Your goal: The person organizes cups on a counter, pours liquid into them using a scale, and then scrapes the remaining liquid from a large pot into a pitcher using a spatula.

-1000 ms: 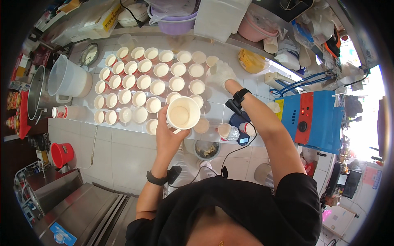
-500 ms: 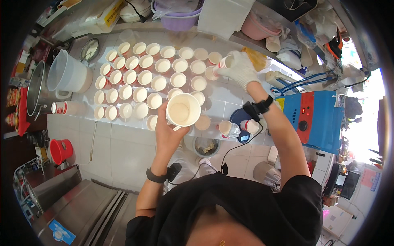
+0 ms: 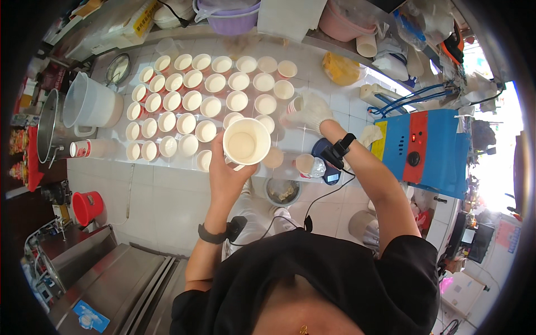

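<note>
Left hand (image 3: 230, 174) clasping a white cup (image 3: 247, 142) | gloved right hand (image 3: 314, 110) grasping a blurred cup stack (image 3: 292, 106) | and rows of cups (image 3: 211, 106) standing alongside

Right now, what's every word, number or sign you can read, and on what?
None clear enough to quote.
Shelf box, yellow label: too small.
Scale, screen: too small.
Blue sticker, steel surface: too blurred.
Blue machine, yellow panel: too blurred.
Cup lying at left, red print: too blurred.
Far-right poster: too blurred.
</note>
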Tool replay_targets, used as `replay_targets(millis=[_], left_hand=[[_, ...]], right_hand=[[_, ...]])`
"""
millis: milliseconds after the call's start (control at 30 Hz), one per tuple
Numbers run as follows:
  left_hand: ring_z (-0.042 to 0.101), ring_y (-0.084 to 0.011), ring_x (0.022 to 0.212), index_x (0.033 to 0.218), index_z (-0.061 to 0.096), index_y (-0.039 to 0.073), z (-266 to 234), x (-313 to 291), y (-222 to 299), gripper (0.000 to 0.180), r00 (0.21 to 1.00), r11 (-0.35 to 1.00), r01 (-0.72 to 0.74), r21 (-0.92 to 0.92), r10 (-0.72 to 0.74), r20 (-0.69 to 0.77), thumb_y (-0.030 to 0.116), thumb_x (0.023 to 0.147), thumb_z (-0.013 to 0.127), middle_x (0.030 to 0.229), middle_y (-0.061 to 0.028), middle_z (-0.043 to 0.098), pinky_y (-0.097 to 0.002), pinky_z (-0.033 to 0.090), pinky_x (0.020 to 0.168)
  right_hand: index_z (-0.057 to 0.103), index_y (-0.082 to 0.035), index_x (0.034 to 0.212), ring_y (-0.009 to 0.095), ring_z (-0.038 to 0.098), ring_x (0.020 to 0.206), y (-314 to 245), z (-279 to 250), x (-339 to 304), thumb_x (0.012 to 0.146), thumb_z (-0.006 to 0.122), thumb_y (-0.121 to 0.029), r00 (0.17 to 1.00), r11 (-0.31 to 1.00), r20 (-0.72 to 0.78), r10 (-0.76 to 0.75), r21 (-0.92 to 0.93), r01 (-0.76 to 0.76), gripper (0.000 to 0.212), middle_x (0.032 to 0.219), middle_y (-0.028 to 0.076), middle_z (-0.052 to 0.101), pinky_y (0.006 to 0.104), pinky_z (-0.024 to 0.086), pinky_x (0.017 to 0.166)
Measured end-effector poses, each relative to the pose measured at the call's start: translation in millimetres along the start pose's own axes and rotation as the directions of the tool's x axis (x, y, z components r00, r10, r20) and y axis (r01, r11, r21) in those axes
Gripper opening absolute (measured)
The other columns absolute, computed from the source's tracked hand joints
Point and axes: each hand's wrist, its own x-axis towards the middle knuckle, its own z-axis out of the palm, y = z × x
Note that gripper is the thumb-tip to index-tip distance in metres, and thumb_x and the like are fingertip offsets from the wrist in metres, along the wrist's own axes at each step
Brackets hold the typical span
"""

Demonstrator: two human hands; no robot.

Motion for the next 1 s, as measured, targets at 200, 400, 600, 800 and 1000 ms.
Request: replay_targets(millis=[200, 400, 600, 800, 1000], left_hand=[[0.061, -0.0236, 0.123, 0.141, 0.043, 0.004, 0.4, -3.5, -7.5, 0.078, 0.999, 0.998, 0.053, -0.014, -0.053, -0.007, 0.006, 0.074, 0.082, 0.133, -0.0112, 0.057, -0.041, 0.059, 0.096], [0.062, -0.0238, 0.121, 0.142, 0.042, 0.004, 3.1, -0.7, -2.0, 0.079, 1.0, 1.0, 0.018, -0.008, -0.018, 0.017, 0.007, 0.074, 0.083, 0.133, -0.0109, 0.057, -0.041, 0.06, 0.096], [0.063, -0.0245, 0.122, 0.143, 0.041, 0.005, -4.3, -1.0, -3.0, 0.079, 1.0, 1.0, -0.024, -0.011, 0.024, -0.011, 0.005, 0.076, 0.082, 0.131, -0.0121, 0.06, -0.0414, 0.06, 0.096], [0.063, -0.0246, 0.123, 0.144, 0.04, 0.005, -1.4, 0.5, -2.4, 0.08, 1.0, 0.999, -0.028, -0.039, 0.028, -0.01, 0.005, 0.077, 0.082, 0.132, -0.0131, 0.06, -0.0408, 0.06, 0.096], [0.062, -0.0248, 0.124, 0.145, 0.039, 0.004, -2.0, -2.3, -3.6, 0.08, 1.0, 1.0, -0.004, -0.013, 0.004, 0.017, 0.005, 0.077, 0.082, 0.134, -0.0133, 0.058, -0.0421, 0.06, 0.098]], right_hand=[[0.072, -0.003, 0.099, 0.042, 0.067, 0.096, -11.8, -12.2, -7.4, 0.067, 0.08, -0.047, 0.998, 0.998, 0.008, -0.06, 0.016, 0.06, 0.055, 0.103, 0.027, 0.069, 0.0459, 0.053, 0.087], [0.068, -0.005, 0.115, 0.039, 0.064, 0.107, 5.3, -7.3, -10.9, 0.068, 0.081, -0.048, 0.982, 0.996, -0.18, -0.057, 0.06, 0.069, 0.065, 0.113, 0.025, 0.066, 0.043, 0.052, 0.091], [0.066, -0.003, 0.119, 0.042, 0.059, 0.111, -17.4, -39.2, -54.1, 0.066, 0.085, -0.049, 0.943, 0.984, -0.281, -0.18, -0.05, 0.173, 0.073, 0.116, 0.025, 0.057, 0.0454, 0.05, 0.096], [0.064, -0.005, 0.122, 0.038, 0.057, 0.118, -15.7, -12.4, -76.6, 0.068, 0.083, -0.05, 0.99, 0.994, -0.099, -0.103, -0.057, 0.098, 0.073, 0.121, 0.022, 0.059, 0.0437, 0.049, 0.102], [0.06, -0.008, 0.127, 0.036, 0.056, 0.122, -4.2, 26.9, -61.8, 0.07, 0.084, -0.051, 0.999, 0.995, -0.02, -0.029, -0.098, 0.027, 0.075, 0.126, 0.019, 0.057, 0.0458, 0.049, 0.104]])
